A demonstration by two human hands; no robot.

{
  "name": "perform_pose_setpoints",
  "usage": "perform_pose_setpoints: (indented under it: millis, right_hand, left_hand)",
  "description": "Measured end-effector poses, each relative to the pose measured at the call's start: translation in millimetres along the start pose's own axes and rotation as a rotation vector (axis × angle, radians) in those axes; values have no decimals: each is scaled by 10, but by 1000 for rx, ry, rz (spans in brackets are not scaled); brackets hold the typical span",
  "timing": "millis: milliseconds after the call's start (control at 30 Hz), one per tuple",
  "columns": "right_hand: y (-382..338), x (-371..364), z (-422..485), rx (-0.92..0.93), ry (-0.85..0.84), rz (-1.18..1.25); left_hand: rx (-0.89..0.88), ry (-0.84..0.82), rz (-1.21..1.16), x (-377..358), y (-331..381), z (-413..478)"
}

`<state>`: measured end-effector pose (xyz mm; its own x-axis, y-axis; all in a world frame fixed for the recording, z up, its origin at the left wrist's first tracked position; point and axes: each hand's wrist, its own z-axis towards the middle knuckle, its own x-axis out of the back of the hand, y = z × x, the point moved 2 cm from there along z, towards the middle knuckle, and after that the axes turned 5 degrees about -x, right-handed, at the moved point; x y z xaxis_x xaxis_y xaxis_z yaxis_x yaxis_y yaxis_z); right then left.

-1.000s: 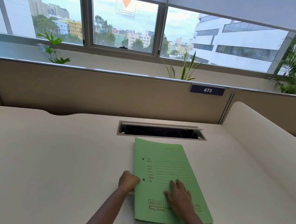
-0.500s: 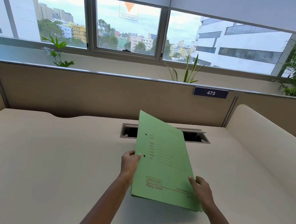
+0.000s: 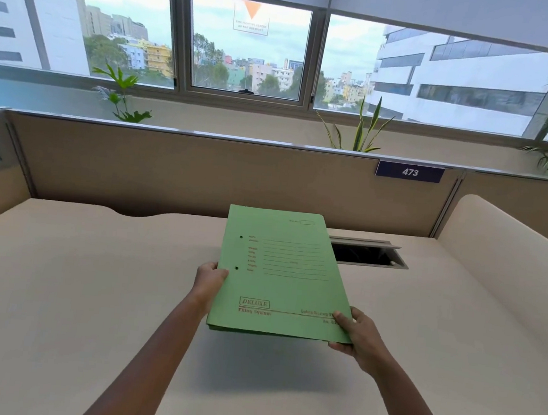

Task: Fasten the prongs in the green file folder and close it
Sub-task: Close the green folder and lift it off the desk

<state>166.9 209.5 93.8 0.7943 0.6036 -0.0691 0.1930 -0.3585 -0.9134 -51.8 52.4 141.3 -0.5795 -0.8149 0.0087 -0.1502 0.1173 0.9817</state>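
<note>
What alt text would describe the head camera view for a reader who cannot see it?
Two bare hands hold a closed green file folder above a beige desk: the left hand grips its left edge, the right hand its lower right corner. Behind stand a partition labelled 473, plants and city windows.

head cam | faces forward-down over desk (image 3: 57, 287) | window (image 3: 248, 44) beyond | hands near

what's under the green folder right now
The folder is held in the air by the left hand and right hand. Below it only bare desk and its shadow show. Its inside is hidden.
</note>
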Motion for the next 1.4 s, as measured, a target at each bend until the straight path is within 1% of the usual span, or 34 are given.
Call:
perform_pose_setpoints:
  millis: [167,267,433,633,800,967,1133,1300,1400]
  right_hand:
    - [-54,-426,164,96,108,-14]
    - [-70,-687,303,129,162,-60]
    - [-66,-1130,488,144,162,-171]
    - [-20,-1563,757,114,128,-222]
    - [67,-1840,998,62,107,-195]
    - [137,-2053,1241,49,97,-214]
    - [144,-2166,1446,47,143,-313]
    - [186,-2217,1532,0,110,-273]
    - [177,-2215,1583,60,163,-407]
  left_hand:
    - [50,31,151,234,-255,133]
    - [61,105,182,413,-462,274]
    - [37,300,323,671,-609,444]
    - [60,403,429,942,-646,667]
    - [70,429,447,1192,-696,942]
    - [80,440,490,1344,-719,1167]
    - [91,441,533,1443,-753,1340]
    - [94,482,623,1503,-761,1487]
    - [92,501,693,1499,-752,1518]
